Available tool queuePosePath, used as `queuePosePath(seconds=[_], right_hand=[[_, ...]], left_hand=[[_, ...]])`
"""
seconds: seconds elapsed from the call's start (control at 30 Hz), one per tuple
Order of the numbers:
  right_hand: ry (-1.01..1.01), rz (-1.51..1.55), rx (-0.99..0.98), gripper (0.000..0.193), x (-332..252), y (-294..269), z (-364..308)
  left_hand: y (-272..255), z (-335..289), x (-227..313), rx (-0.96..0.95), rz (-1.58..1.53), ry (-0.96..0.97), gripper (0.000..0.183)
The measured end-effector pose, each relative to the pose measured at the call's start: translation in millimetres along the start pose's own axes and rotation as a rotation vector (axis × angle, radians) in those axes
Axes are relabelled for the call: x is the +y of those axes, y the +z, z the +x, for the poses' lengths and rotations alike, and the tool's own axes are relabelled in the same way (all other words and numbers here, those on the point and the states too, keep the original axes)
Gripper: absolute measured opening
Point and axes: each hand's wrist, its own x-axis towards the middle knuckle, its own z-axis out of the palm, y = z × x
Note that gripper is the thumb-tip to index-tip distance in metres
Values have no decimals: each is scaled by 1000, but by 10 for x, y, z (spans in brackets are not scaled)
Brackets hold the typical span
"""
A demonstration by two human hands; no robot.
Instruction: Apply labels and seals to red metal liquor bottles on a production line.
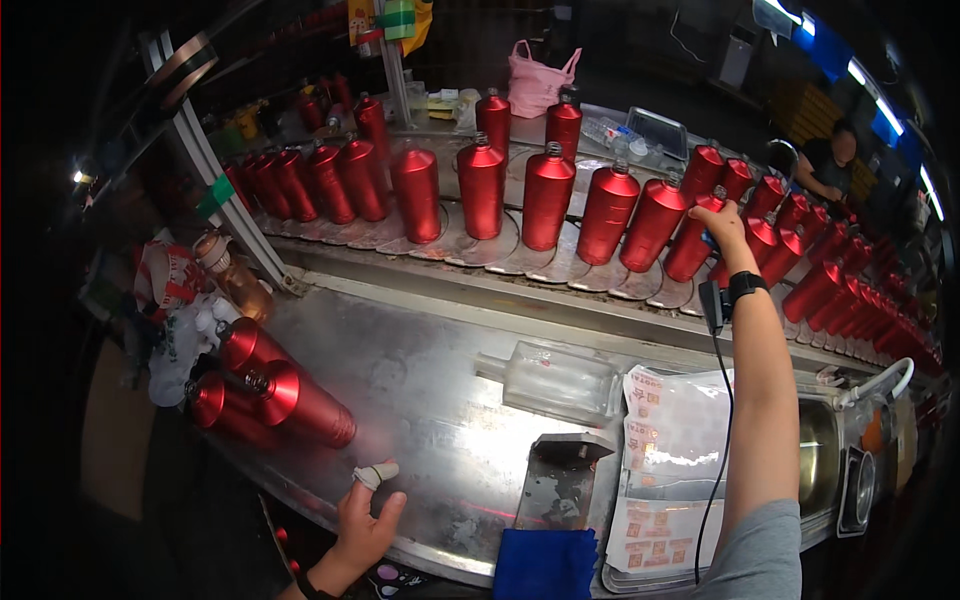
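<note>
My right hand [722,225] reaches far right with its fingers closed round the shoulder of a red metallic bottle [688,252] standing in the conveyor row. My left hand [364,530] hovers at the near edge of the metal table [420,350], thumb and index finger apart, a pale wrapping on one fingertip. It holds nothing. Nearest to it is a group of three red bottles, the foremost [305,405] leaning in the view. A clear glass bottle [562,380] lies on its side in the middle of the table.
Red bottles [482,190] stand along the plate conveyor [540,262] behind the table. A sheet of printed labels [670,440], a dark metal holder [562,480] and a blue cloth [545,565] lie on the right. A black cable [733,400] hangs by my right forearm. Another person [832,165] sits far right.
</note>
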Motion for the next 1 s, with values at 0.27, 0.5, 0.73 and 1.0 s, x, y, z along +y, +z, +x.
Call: queuePosePath(seconds=[0.27,0.5,0.73,1.0], right_hand=[[-2,-129,87,96,258,-342,103],[-102,-199,187,97,601,-965,-559],[-484,16,-95,82,-541,-1385,-1714],[-840,89,-552,92,-2249,-493,-2581]], left_hand=[[179,353,109,-72,30,111,31],[244,531,-33,-71,-60,187,32],[152,601,-5,-72,-102,212,30],[-28,281,-52,-7,-112,200,29]])
